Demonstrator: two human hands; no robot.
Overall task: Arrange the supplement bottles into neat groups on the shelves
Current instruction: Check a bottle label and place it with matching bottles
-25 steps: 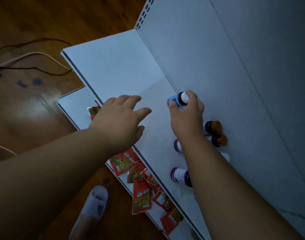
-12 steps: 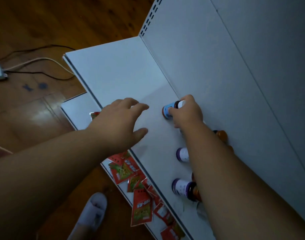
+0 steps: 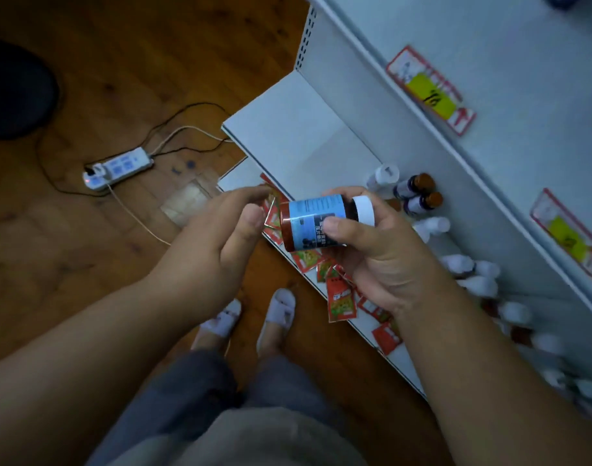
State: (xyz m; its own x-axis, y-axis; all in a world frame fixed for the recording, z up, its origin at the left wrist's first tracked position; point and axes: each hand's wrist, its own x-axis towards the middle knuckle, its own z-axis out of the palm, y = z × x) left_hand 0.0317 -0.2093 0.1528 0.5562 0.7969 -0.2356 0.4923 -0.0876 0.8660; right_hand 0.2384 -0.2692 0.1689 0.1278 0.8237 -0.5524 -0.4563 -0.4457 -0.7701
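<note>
While the right hand (image 3: 382,250) gripped the brown blue-labelled plastic bottle with the white cap (image 3: 321,222) sideways around its body, left hand (image 3: 220,230) loosely open beside it, it looked light, rigid, kinda slick.

This looks like a small shop. White metal retail shelving (image 3: 288,129) with a slotted upright carries red-framed price tags with yellow inserts (image 3: 430,90) on its shelf edge, small supplement bottles (image 3: 415,188) on the middle shelf and red snack sachets (image 3: 340,299) below. A white power strip (image 3: 118,168) lies on the brown wooden floor (image 3: 120,62).
</note>
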